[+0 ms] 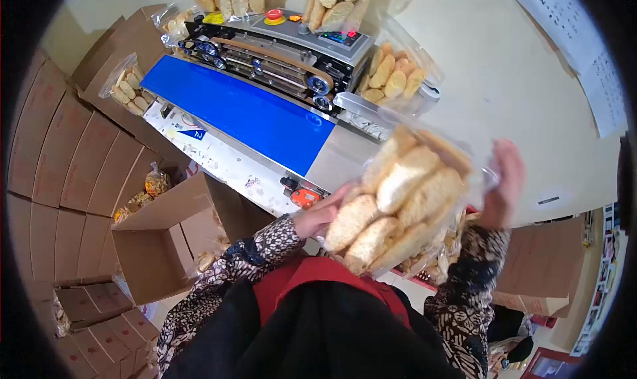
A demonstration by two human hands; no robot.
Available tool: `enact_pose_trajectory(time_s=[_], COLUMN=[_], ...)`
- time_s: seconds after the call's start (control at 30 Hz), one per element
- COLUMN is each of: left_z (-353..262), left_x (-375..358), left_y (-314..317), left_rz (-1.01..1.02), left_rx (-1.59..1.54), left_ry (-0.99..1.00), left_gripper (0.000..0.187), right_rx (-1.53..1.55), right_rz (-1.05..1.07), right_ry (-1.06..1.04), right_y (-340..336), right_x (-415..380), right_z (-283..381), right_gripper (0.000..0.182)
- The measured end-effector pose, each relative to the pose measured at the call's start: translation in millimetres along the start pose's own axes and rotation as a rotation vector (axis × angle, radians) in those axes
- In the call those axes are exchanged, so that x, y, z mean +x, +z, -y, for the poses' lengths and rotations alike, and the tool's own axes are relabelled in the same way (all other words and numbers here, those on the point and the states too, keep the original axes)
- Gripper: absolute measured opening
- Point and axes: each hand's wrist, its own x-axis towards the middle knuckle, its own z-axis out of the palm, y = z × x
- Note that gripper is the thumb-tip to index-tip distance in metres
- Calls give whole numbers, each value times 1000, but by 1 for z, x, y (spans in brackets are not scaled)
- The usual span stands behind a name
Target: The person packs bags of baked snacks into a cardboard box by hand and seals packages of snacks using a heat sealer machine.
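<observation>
A clear plastic bag of long bread pieces (405, 200) is held up in front of my body, its top end tilted to the upper right. My left hand (320, 216) is closed on the bag's lower left side, with part of the fingers hidden behind it. Close to the loose plastic at the bag's right end is my right hand (504, 180), smeared by motion. Whether its fingers grip the plastic cannot be made out. Just beyond the bag stands a band sealing machine (265, 60) with a blue conveyor belt (239, 110).
Filled bread bags stand by the sealer, one at its right end (395, 74) and another at its left (129, 90). An open carton (156, 246) sits below left, near stacked cartons (66, 153). A brown box (541, 266) stands right; written paper sheets (564, 27) lie upper right.
</observation>
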Motion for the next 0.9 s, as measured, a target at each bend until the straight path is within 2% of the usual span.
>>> enact_pose_trajectory(time_s=[0.03, 0.1, 0.17, 0.2, 0.23, 0.3, 0.37, 0.43, 0.47, 0.5, 0.57, 0.67, 0.9], left_z=[7, -7, -15, -23, -32, -32, -42, -58, -66, -62, -55, -61, -72], left_x=[-13, -35, -51, -50, -53, -53, -56, -52, -48, -47, -43, -41, -49], left_y=[-6, -6, -9, -11, -10, -31, -40, -47, -49, -60, -66, -65, -81], left_rz=[17, -44, -200, -217, -291, -300, -349, -255, -242, -268, -407, -418, -467], left_rx=[-200, -112, 3, -6, -121, -150, -104, 10, -29, 61, -200, -84, -86], left_ry=[-36, -35, -95, -47, -93, -92, -95, -79, -121, -151, -285, -256, -277], left_gripper=[96, 98, 96, 91, 88, 86, 84, 80, 77, 69, 61, 56, 57], right_rx=[214, 162, 27, -24, -22, 55, 64, 102, 102, 66, 32, -28, -24], right_rz=[72, 263, 328, 314, 322, 322, 318, 254, 257, 256, 247, 265, 301], right_ry=[244, 359, 389, 416, 420, 450, 396, 377, 381, 397, 408, 409, 345], right_y=[21, 42, 63, 76, 82, 95, 96, 95, 95, 95, 96, 101, 124], right_x=[2, 6, -6, -14, -18, -24, -28, -29, -29, -30, -30, -28, -29], right_z=[-5, -38, -52, -60, -70, -79, -75, -71, -76, -82, -90, -95, -102], right_gripper=[14, 16, 18, 15, 15, 13, 14, 16, 16, 16, 16, 15, 10])
